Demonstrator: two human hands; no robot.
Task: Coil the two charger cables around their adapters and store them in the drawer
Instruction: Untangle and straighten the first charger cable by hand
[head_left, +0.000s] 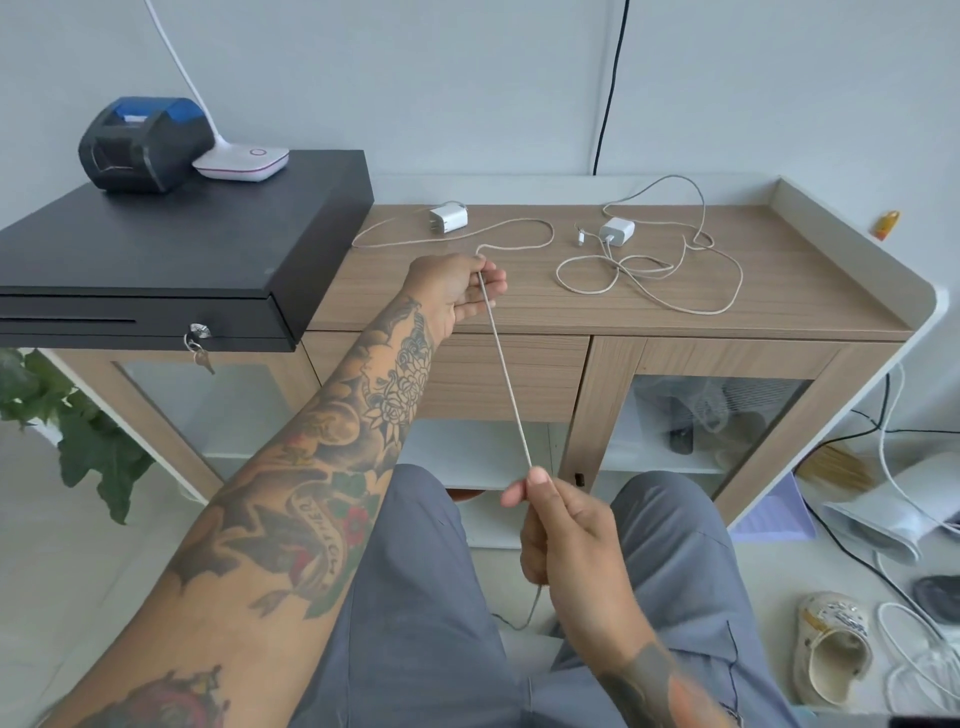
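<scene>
Two white adapters lie on the wooden cabinet top (779, 291): the left adapter (449, 219) and the right adapter (616, 230). The left adapter's pale cable (505, 374) loops across the top, then runs taut between my hands. My left hand (460, 293) pinches it over the front of the cabinet top. My right hand (563, 525) pinches it lower, above my lap, and the loose end hangs below my fist. The right adapter's cable (691, 270) lies in loose tangled loops on the top. The closed wooden drawer (519, 376) sits under the top, behind my left forearm.
A black cash drawer (171, 260) with a key stands on the left, carrying a receipt printer (143, 143) and a white lamp base (241, 162). Glass cabinet doors flank the drawer. A plant (78, 426) is at lower left. Cables, a shoe (831, 649) and clutter lie on the floor at right.
</scene>
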